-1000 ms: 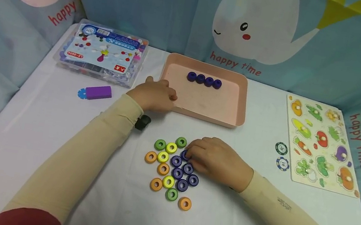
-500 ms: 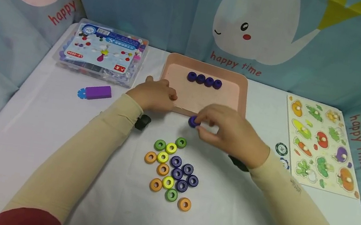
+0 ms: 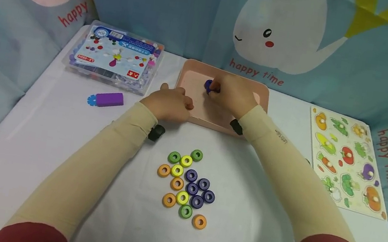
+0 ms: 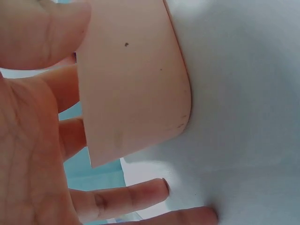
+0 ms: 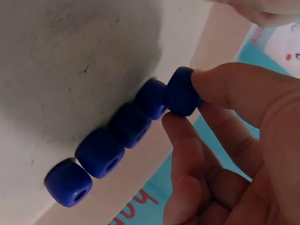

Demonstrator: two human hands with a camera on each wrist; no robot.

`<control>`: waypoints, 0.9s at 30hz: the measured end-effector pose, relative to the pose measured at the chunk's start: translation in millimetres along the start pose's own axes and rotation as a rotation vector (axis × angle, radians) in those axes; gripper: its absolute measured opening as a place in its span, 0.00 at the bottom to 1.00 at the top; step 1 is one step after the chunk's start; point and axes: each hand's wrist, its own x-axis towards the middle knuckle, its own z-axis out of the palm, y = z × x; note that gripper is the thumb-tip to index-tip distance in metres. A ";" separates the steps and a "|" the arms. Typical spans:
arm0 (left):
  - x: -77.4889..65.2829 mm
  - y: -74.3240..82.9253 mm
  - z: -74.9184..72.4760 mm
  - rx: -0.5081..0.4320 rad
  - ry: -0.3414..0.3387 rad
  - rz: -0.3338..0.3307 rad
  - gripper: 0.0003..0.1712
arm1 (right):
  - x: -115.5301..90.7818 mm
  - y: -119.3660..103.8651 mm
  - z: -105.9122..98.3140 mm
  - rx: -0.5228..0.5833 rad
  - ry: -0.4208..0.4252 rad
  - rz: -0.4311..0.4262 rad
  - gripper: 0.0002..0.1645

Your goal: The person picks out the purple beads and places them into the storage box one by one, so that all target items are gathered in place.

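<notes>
Pinching: my right hand (image 3: 229,95) has a purple ring (image 5: 180,91) between thumb and fingertips (image 5: 220,86), over the tray.
Loose rings: near me on the table (image 3: 45,136), a cluster of rings (image 3: 186,186) lying flat, green, yellow, orange and purple; the purple ones sit together on its right side.
Left hand: my left hand (image 3: 168,102) grips the tray's near left corner, thumb (image 4: 44,28) on top and fingers curled under the rim, I judge to steady it.
Tray: pink tray (image 3: 193,77) beyond the cluster, wall held in my left.
Row: four purple rings (image 5: 110,147) stand on edge in a line along the tray's far side; the pinched ring touches the row's end, I judge so it joins the line.
Far left: purple block (image 3: 108,100), then a clear box (image 3: 115,57) of small parts.
Far right: vegetable puzzle (image 3: 348,158).
</notes>
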 end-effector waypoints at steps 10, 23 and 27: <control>-2.2 0.9 0.5 0.002 0.002 0.008 0.28 | 11.3 5.6 9.4 -0.032 -0.060 0.018 0.08; -2.0 2.4 -1.3 -0.001 -0.008 -0.003 0.28 | -22.1 -2.7 -10.0 -0.054 0.043 -0.024 0.14; -1.5 2.1 -1.9 0.003 -0.008 -0.011 0.29 | -70.6 -12.7 -11.9 -0.041 0.106 -0.129 0.09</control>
